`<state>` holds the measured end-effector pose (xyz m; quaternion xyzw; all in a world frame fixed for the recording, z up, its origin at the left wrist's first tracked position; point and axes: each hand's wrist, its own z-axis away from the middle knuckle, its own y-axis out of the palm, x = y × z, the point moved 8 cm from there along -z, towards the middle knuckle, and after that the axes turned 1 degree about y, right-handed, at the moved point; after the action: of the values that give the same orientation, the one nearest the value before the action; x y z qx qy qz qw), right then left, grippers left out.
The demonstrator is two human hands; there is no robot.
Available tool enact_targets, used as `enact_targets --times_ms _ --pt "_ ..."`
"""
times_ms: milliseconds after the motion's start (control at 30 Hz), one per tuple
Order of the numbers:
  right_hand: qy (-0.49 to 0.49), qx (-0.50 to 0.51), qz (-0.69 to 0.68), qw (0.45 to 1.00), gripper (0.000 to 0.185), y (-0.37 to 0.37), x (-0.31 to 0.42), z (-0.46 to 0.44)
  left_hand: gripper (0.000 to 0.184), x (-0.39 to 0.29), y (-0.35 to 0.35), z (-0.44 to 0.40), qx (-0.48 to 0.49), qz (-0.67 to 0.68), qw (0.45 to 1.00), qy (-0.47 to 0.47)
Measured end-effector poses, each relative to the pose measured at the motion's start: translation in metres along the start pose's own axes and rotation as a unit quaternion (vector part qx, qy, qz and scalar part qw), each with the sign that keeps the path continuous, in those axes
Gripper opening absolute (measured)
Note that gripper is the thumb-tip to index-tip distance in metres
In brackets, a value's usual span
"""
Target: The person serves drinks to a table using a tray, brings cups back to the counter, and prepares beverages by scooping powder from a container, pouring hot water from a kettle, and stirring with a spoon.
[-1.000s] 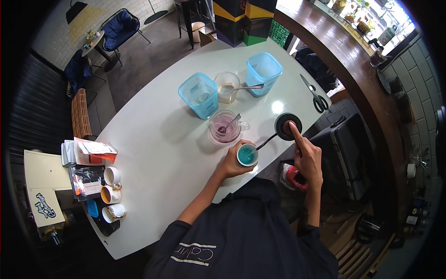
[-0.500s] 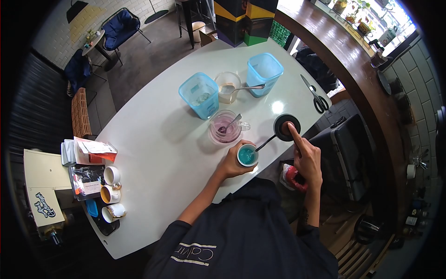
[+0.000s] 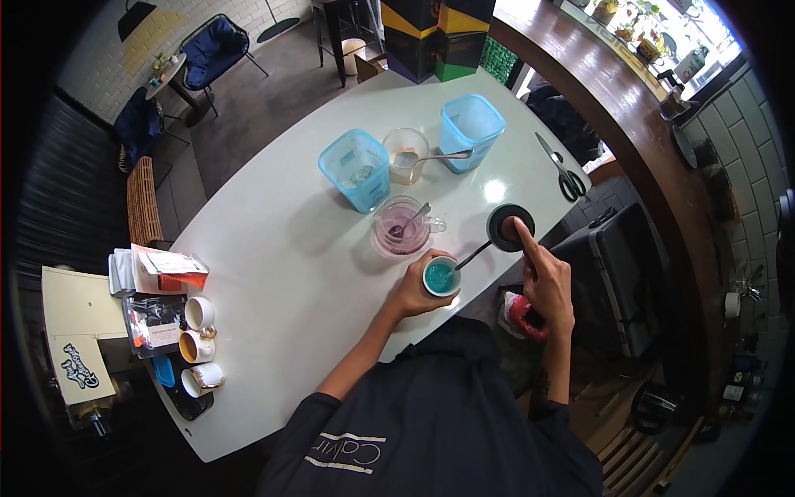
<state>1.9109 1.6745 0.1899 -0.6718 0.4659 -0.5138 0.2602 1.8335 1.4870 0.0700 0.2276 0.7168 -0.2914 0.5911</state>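
Observation:
My left hand (image 3: 420, 291) is closed around a small white cup (image 3: 454, 286) with bright teal liquid (image 3: 439, 277) inside. My right hand (image 3: 546, 282) has its index finger stretched onto the brown middle of a round black-topped tool (image 3: 498, 238); the other fingers are curled. A thin black stem (image 3: 473, 255) runs from this tool down to the cup. The tool's exact kind is unclear. Just beyond the cup stands a clear measuring jug (image 3: 383, 242) with purplish residue and a metal spoon (image 3: 416, 217) in it.
Two blue plastic tubs (image 3: 356, 170) flank a clear cup (image 3: 406, 176) with a spoon across it. Black-handled scissors (image 3: 571, 185) lie near the right edge of the white table (image 3: 273, 331). Several white mugs (image 3: 199, 313) and packets (image 3: 166, 269) stand at left; boxes (image 3: 435, 41) are behind.
Almost nothing differs. The round black tool and my right hand have shifted very slightly left; the surface of the teal liquid looks a little different.

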Motion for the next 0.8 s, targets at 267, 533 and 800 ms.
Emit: enact_targets --times_ms 267,533,800 --pt "0.02 0.011 -0.024 0.999 0.085 0.004 -0.001 0.0 0.056 0.002 0.0 0.0 -0.007 -0.011 1.0 0.015" --pt "0.045 0.015 -0.066 0.997 0.082 0.01 -0.008 0.002 0.055 0.004 0.001 0.0 0.006 0.003 1.0 -0.005" --pt "0.092 0.006 -0.176 0.98 0.091 0.037 -0.037 0.01 0.058 0.005 0.001 0.0 0.007 0.002 1.0 -0.014"
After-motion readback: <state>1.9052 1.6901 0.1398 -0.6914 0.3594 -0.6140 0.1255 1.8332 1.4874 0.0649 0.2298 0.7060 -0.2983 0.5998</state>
